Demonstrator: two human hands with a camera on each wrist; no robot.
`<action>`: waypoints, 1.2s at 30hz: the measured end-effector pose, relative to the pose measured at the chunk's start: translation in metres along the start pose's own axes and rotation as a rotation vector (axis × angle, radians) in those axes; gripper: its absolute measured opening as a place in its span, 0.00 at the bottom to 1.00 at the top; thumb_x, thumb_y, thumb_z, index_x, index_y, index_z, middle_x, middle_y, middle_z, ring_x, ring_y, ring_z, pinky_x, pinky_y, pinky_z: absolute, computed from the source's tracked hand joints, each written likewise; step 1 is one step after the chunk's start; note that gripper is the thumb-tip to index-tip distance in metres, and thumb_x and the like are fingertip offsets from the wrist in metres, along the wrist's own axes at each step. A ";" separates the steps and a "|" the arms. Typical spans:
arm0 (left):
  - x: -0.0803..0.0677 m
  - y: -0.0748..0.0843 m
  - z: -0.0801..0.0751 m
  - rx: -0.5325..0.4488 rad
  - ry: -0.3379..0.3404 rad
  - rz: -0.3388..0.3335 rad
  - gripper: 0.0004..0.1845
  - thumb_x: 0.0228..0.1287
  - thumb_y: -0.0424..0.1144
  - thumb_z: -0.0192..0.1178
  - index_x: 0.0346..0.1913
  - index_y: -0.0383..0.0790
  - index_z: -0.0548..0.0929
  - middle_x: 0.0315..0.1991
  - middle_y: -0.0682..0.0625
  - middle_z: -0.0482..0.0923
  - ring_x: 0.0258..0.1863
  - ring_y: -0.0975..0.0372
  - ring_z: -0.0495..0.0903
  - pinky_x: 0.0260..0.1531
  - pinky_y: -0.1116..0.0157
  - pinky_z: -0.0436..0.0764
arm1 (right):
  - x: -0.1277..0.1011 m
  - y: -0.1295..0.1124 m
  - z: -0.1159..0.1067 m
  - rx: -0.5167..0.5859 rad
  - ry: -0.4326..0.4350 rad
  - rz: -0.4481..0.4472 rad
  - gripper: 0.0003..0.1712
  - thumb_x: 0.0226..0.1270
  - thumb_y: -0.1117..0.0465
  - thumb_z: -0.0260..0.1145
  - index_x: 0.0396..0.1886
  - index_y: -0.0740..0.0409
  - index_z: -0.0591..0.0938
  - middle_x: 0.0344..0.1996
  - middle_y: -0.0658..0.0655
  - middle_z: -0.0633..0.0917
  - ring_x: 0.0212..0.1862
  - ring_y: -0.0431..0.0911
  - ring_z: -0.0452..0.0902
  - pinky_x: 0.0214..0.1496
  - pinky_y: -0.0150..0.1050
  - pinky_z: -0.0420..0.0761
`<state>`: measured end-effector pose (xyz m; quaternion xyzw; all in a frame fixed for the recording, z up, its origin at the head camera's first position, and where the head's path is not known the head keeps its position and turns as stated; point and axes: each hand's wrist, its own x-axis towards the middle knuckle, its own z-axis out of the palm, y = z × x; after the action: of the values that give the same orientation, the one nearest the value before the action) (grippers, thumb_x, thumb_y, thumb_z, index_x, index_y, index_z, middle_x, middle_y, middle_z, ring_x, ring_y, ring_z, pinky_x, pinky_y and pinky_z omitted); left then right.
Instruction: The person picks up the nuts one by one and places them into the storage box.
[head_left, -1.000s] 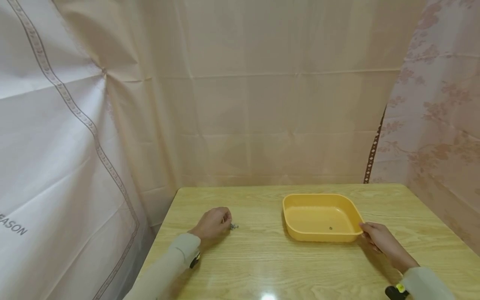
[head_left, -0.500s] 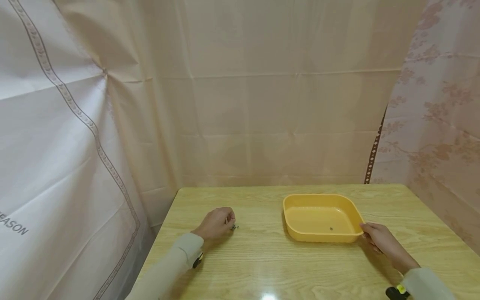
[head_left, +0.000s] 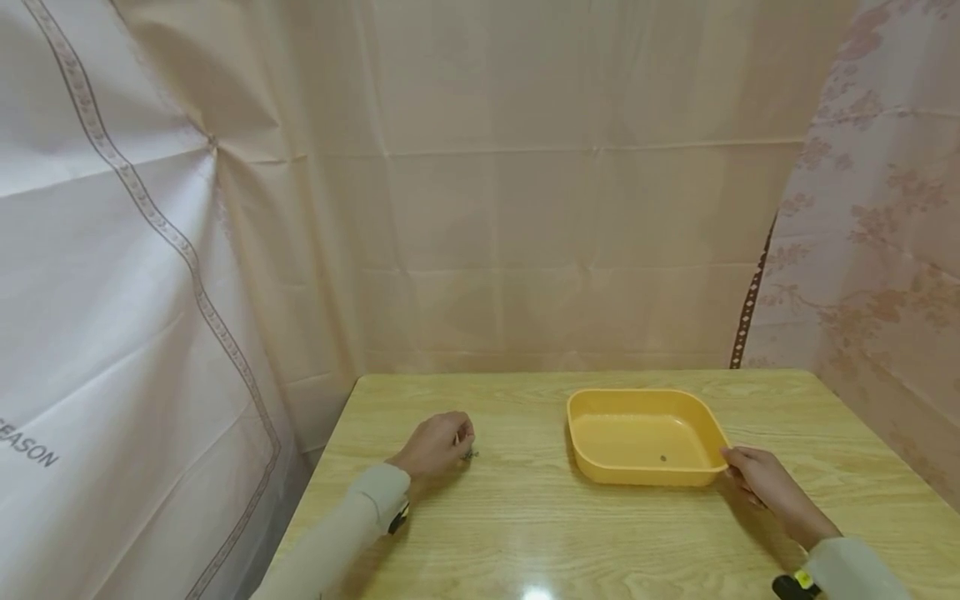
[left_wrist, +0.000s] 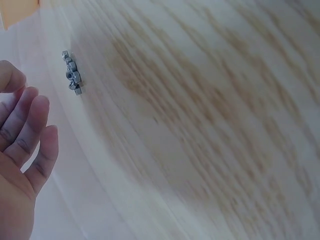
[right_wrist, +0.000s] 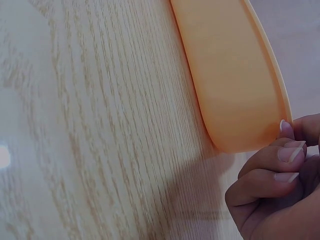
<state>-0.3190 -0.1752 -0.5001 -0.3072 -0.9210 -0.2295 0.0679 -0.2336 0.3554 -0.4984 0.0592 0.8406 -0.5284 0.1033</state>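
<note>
Screened off like a booth, the kind of building hard to tell: a creased beige sheet (head_left: 540, 217) hangs behind the wood-grain surface (head_left: 540, 533), a pale banded sheet (head_left: 97, 300) at left, a floral sheet (head_left: 877, 250) at right

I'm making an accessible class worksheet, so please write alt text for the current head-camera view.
A person's right hand grips the right end of a shallow yellow tray on a wood-grain table, while the left hand is close to a small cluster of tiny metal pieces. One tiny dark piece lies inside the tray; pale, creased sheeting hangs behind.
</note>
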 end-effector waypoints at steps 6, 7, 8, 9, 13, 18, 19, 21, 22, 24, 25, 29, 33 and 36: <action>0.003 0.002 0.000 -0.004 0.005 0.007 0.03 0.73 0.36 0.62 0.38 0.47 0.82 0.31 0.61 0.78 0.29 0.71 0.76 0.29 0.71 0.78 | 0.000 0.000 -0.002 -0.005 -0.019 0.016 0.25 0.87 0.48 0.44 0.32 0.60 0.73 0.19 0.48 0.67 0.19 0.39 0.59 0.23 0.34 0.67; 0.003 0.003 0.000 -0.004 0.000 0.005 0.03 0.73 0.36 0.62 0.39 0.46 0.83 0.31 0.61 0.78 0.29 0.71 0.76 0.30 0.71 0.79 | 0.000 0.000 -0.002 -0.008 -0.019 0.017 0.25 0.87 0.48 0.44 0.32 0.60 0.73 0.19 0.48 0.67 0.19 0.39 0.59 0.23 0.34 0.67; 0.003 0.003 0.000 -0.007 -0.004 0.001 0.03 0.73 0.36 0.62 0.39 0.46 0.83 0.31 0.61 0.78 0.29 0.72 0.76 0.30 0.71 0.78 | 0.000 0.000 -0.001 -0.010 -0.021 0.018 0.25 0.87 0.48 0.43 0.32 0.60 0.73 0.19 0.48 0.67 0.20 0.40 0.59 0.23 0.34 0.67; 0.004 0.004 0.001 -0.010 -0.008 -0.001 0.03 0.73 0.37 0.62 0.39 0.46 0.83 0.31 0.61 0.79 0.29 0.72 0.76 0.30 0.71 0.78 | 0.000 0.000 -0.001 -0.012 -0.022 0.018 0.25 0.87 0.49 0.43 0.32 0.60 0.73 0.19 0.48 0.67 0.20 0.40 0.60 0.23 0.35 0.67; 0.004 0.006 0.002 -0.009 -0.018 0.004 0.02 0.73 0.37 0.62 0.39 0.47 0.83 0.31 0.61 0.79 0.28 0.72 0.76 0.30 0.71 0.78 | -0.002 0.001 0.000 -0.017 -0.014 0.016 0.25 0.87 0.50 0.44 0.31 0.61 0.73 0.19 0.48 0.67 0.19 0.39 0.60 0.23 0.34 0.68; 0.006 0.007 0.003 0.001 -0.015 0.016 0.03 0.74 0.38 0.62 0.39 0.48 0.83 0.31 0.62 0.78 0.28 0.73 0.75 0.29 0.71 0.78 | -0.002 0.000 0.000 -0.004 -0.015 0.008 0.25 0.86 0.50 0.45 0.31 0.60 0.73 0.18 0.48 0.67 0.18 0.39 0.59 0.22 0.34 0.67; 0.006 0.008 0.003 0.003 -0.013 0.016 0.03 0.74 0.38 0.62 0.39 0.48 0.83 0.31 0.62 0.78 0.28 0.73 0.75 0.29 0.71 0.78 | -0.002 0.000 0.000 0.001 -0.017 0.008 0.25 0.86 0.50 0.44 0.31 0.60 0.73 0.18 0.48 0.67 0.18 0.39 0.58 0.22 0.34 0.67; 0.007 0.009 0.002 0.007 -0.012 0.016 0.03 0.74 0.39 0.62 0.39 0.48 0.83 0.31 0.62 0.78 0.28 0.73 0.75 0.29 0.71 0.78 | -0.002 -0.001 0.000 0.006 -0.023 0.009 0.25 0.87 0.50 0.44 0.31 0.60 0.73 0.18 0.48 0.67 0.18 0.39 0.58 0.22 0.34 0.67; 0.007 0.009 0.002 0.009 -0.011 0.017 0.03 0.74 0.39 0.62 0.39 0.48 0.83 0.31 0.62 0.78 0.28 0.73 0.75 0.29 0.71 0.78 | -0.002 -0.001 -0.001 0.009 -0.026 0.008 0.25 0.87 0.50 0.44 0.31 0.60 0.73 0.18 0.48 0.67 0.18 0.39 0.58 0.22 0.34 0.67; 0.008 0.010 0.002 0.013 -0.011 0.019 0.03 0.74 0.39 0.62 0.39 0.48 0.82 0.31 0.62 0.78 0.27 0.73 0.75 0.29 0.71 0.78 | -0.001 0.000 -0.001 0.012 -0.028 0.008 0.25 0.87 0.50 0.44 0.31 0.60 0.73 0.18 0.48 0.67 0.18 0.39 0.58 0.22 0.34 0.67; 0.009 0.010 0.002 0.016 -0.010 0.020 0.03 0.74 0.39 0.62 0.39 0.48 0.82 0.31 0.62 0.78 0.27 0.73 0.75 0.29 0.71 0.78 | -0.001 0.000 -0.001 0.011 -0.025 0.009 0.25 0.87 0.50 0.44 0.31 0.60 0.73 0.18 0.48 0.67 0.18 0.39 0.58 0.22 0.34 0.67; 0.010 0.012 0.002 0.020 -0.012 0.015 0.03 0.74 0.39 0.63 0.38 0.49 0.82 0.30 0.63 0.77 0.27 0.72 0.74 0.29 0.71 0.77 | -0.001 0.000 -0.001 -0.008 -0.007 0.004 0.25 0.86 0.51 0.44 0.31 0.61 0.73 0.18 0.48 0.66 0.18 0.39 0.59 0.22 0.34 0.68; 0.012 0.016 0.001 0.011 -0.018 0.008 0.03 0.74 0.39 0.62 0.38 0.49 0.83 0.30 0.62 0.77 0.27 0.72 0.74 0.29 0.71 0.77 | -0.001 0.000 0.000 -0.017 0.003 -0.004 0.25 0.86 0.51 0.45 0.30 0.61 0.73 0.18 0.48 0.66 0.18 0.39 0.59 0.21 0.33 0.67; 0.013 0.018 0.001 0.005 -0.022 0.008 0.03 0.74 0.39 0.62 0.38 0.48 0.83 0.30 0.62 0.77 0.26 0.72 0.74 0.28 0.71 0.77 | -0.001 -0.001 0.001 -0.014 0.004 -0.005 0.25 0.86 0.51 0.45 0.29 0.61 0.73 0.18 0.48 0.66 0.18 0.39 0.59 0.21 0.33 0.67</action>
<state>-0.3188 -0.1553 -0.4913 -0.3135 -0.9210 -0.2235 0.0594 -0.2324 0.3542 -0.4973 0.0573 0.8446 -0.5227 0.1005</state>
